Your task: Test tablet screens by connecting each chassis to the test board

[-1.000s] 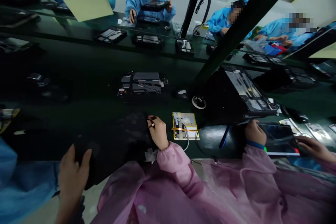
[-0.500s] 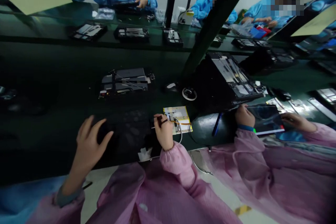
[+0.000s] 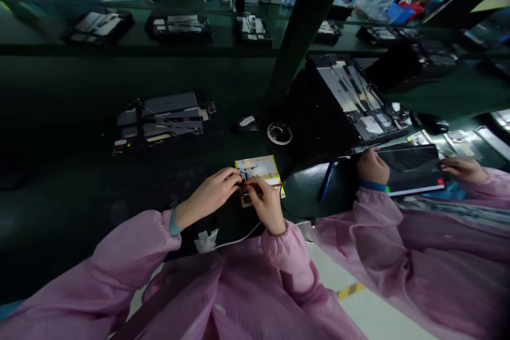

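Observation:
My left hand [image 3: 211,191] reaches in from the left, fingers pinched together beside my right fingertips. What it pinches is too small and hidden to make out. My right hand [image 3: 268,204] is closed, with a thin orange-brown strip [image 3: 278,185], like a ribbon cable, running out of its fingers to the right. Both hands meet above a yellow-edged printed sheet [image 3: 261,163] with pale and dark patches, and they cover its lower left part. A white cable [image 3: 243,237] runs below my right hand toward a crumpled whitish scrap [image 3: 206,240].
An opened tablet-like device [image 3: 171,119] lies at left. A stack of such devices [image 3: 360,95] stands right of a white ring [image 3: 279,133], with a blue pen [image 3: 326,181] in front. At right a co-worker's hands hold a dark panel [image 3: 414,167]. A dark post [image 3: 306,16] rises behind.
My left hand, spread over the dark tabletop before, has moved right and closed beside my right hand. The view has tipped downward. The co-worker's panel has tilted slightly.

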Motion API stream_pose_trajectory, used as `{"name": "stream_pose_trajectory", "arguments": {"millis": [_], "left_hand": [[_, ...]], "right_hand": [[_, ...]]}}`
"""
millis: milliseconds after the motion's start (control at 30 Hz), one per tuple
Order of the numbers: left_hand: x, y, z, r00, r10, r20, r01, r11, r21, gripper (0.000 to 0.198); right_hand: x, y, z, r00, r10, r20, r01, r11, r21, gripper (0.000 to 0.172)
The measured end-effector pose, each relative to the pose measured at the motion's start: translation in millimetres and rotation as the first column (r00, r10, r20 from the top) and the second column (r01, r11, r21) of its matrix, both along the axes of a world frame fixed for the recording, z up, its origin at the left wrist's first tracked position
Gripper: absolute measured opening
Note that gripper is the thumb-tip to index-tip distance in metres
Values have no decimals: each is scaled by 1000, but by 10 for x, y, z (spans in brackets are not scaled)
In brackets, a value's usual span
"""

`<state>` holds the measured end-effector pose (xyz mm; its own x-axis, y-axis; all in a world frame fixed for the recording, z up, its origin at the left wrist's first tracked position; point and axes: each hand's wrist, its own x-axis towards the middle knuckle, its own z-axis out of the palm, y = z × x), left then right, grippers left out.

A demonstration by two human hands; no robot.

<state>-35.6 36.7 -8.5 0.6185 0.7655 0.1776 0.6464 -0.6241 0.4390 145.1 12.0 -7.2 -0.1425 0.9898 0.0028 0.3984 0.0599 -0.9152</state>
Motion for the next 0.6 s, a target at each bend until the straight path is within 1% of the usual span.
{"name": "stream_pose_trajectory", "arguments": {"millis": [67, 133, 233, 333, 433, 600], "left_hand": [[-16, 9, -4, 1000, 4, -6, -4, 998, -56, 13], [-32, 18, 5, 998, -31, -60, 28, 999, -39, 14], [-70, 27, 19, 982, -79, -169, 82, 997, 7, 18], [-95, 24, 37, 973, -109, -205, 107, 994, -20, 19], [-87, 14, 57, 975, -116, -188, 110, 993, -43, 19], [-76, 0, 61, 979, -109, -173, 98, 993, -71, 19]], "right_hand": [[11, 28, -20, 1000, 28, 10, -28, 999, 15, 13], [44, 50, -37, 997, 49, 52, -53, 997, 62, 16], [126, 74, -75, 977, 64, 202, -104, 975, 195, 23], [190, 82, -120, 931, 124, 343, -229, 931, 285, 24], [211, 70, -148, 900, 163, 404, -298, 906, 300, 25], [212, 41, -171, 890, 167, 425, -313, 901, 301, 29]]}}
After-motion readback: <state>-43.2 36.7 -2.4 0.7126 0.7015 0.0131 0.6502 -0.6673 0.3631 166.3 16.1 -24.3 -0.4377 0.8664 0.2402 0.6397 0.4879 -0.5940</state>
